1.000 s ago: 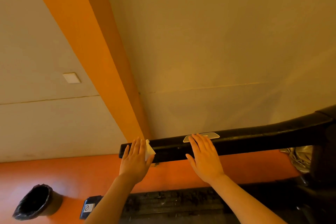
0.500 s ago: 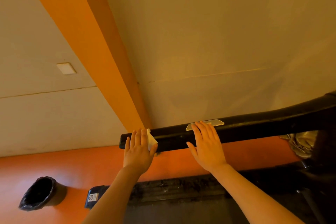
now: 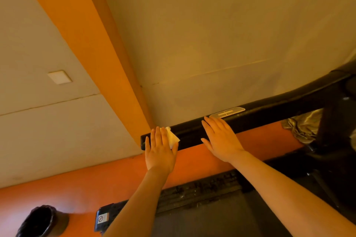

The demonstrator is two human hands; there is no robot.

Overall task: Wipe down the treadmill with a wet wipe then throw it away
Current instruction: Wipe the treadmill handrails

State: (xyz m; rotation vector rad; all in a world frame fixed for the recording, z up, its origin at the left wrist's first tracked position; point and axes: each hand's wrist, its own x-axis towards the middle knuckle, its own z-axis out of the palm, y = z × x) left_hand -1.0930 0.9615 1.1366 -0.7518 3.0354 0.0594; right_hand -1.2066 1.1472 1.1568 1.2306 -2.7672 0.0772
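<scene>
Cream wall panels (image 3: 221, 31) fill most of the view, split by a slanting orange stripe (image 3: 81, 31), with an orange floor (image 3: 63, 183) along the bottom. Beyond the fingertips of both hands runs the black treadmill handrail (image 3: 269, 113), ending just past the left hand's outer fingers. The left hand (image 3: 159, 152) lies flat against the rail's end, fingers (image 3: 157, 136) straight and close together, pressing a white wet wipe (image 3: 172, 137) onto the rail; a folded corner of the wipe sticks out on the thumb side of those fingers. Whether the thumb pinches the wipe or only rests under it is hard to tell from this angle. The right hand (image 3: 221, 140) is also flat and holds nothing, its fingers (image 3: 213, 125) extended and laid on the rail, tips just short of a pale grey sensor plate (image 3: 227, 112) set in the rail's top. The two hands are near each other with a bare stretch of rail between them. Below the wrists lies the dark treadmill deck (image 3: 202, 188). Well below the left hand's wrist, at the lower left corner, stands a bin lined with a black bag (image 3: 41, 221), and beside it a small black box with a white sticker (image 3: 103, 217). Past the right hand's little finger, some crumpled silvery material (image 3: 304, 127) shows behind the treadmill's upright (image 3: 335, 121).
</scene>
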